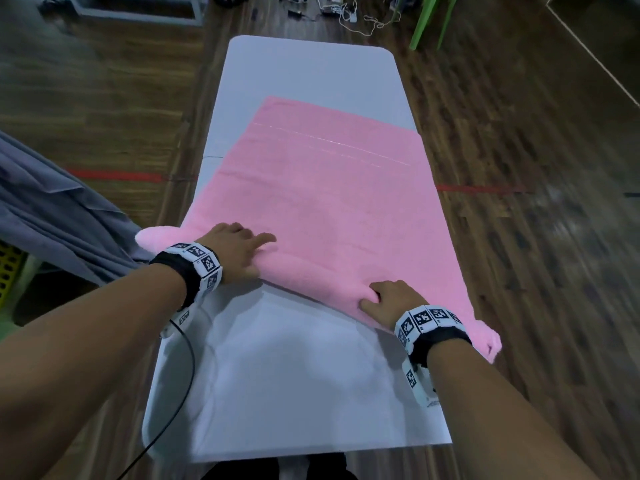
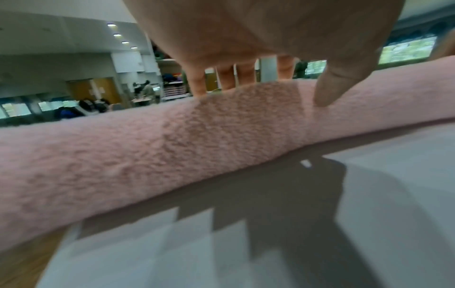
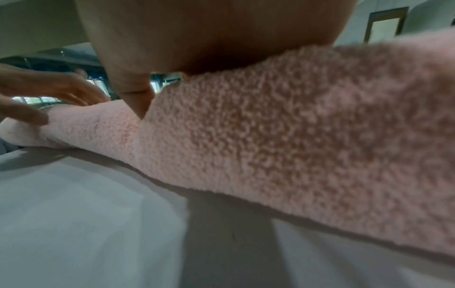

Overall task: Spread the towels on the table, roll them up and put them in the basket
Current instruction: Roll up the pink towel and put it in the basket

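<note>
Two hands set on near rolled edge of pink towel (image 1: 322, 199), spread across white table (image 1: 294, 375). Roll best kept even: both ends advanced together, tension held. Left hand (image 1: 235, 251) laid over roll, fingers extended, loosely spread. Right hand (image 1: 388, 299) fingers curled into roll, seemingly gripping; fingertips hidden. Basket not clearly seen.

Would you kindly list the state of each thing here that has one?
pink towel: near edge rolled, rest flat on the table.
left hand: fingers extended, resting on the roll.
right hand: fingers curled over the roll.
grey cloth: draped beside the table.
</note>
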